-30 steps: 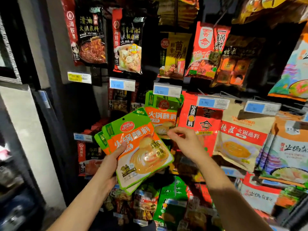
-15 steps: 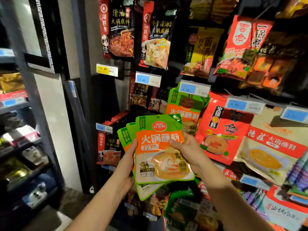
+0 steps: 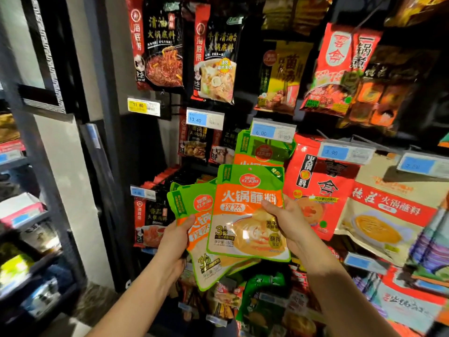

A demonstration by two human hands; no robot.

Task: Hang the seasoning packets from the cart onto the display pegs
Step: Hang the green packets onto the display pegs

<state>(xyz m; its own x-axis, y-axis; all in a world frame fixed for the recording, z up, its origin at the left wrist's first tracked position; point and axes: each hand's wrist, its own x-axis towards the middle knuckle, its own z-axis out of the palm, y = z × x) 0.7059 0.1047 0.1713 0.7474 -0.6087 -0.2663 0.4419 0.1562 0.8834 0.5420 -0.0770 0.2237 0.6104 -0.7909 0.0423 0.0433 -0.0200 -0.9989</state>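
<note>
My right hand pinches one green-and-orange seasoning packet by its right edge and holds it upright in front of the display. My left hand grips a small stack of the same packets, tilted, just behind and left of the single one. Directly above them, matching green packets hang on a peg under the 6.00 price tag. The cart is out of view.
Red packets hang right of the green ones under a 3.90 tag, beige packets further right. Black-and-red hotpot packets hang above left. A dark upright post and side shelves stand at left.
My right hand has taken hold of the top packet and drawn it apart from the stack, to the right and upright. The view has shifted left.
</note>
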